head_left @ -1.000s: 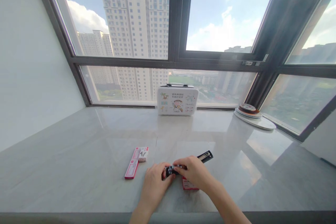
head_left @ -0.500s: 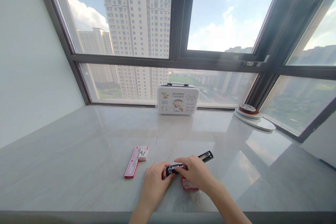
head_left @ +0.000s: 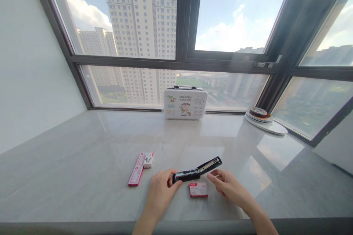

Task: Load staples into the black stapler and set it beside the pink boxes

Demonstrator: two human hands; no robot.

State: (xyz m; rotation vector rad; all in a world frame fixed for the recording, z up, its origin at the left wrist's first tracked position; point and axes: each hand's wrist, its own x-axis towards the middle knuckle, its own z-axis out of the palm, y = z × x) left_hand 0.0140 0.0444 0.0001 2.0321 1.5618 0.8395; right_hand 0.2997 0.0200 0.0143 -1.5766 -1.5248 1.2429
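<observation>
A black stapler point(head_left: 196, 170) lies swung open on the marble sill, its metal staple channel facing up. My left hand point(head_left: 160, 190) grips its near left end between thumb and fingers. My right hand point(head_left: 225, 185) hovers just right of the stapler, fingers loosely curled and apart, holding nothing that I can see. A small red and white staple box point(head_left: 198, 189) lies flat on the sill between my hands. Left of my left hand lie a red box sleeve point(head_left: 136, 175) and a second small staple box point(head_left: 148, 160).
A white cartoon-printed case with a handle point(head_left: 185, 104) stands against the window at the back. A stack of round plates or coasters point(head_left: 264, 120) sits at the back right. The sill's front edge point(head_left: 82, 226) runs along the bottom.
My right hand has come off the stapler and moved right, uncovering the red staple box. The stapler now lies fully open. My left hand keeps its grip.
</observation>
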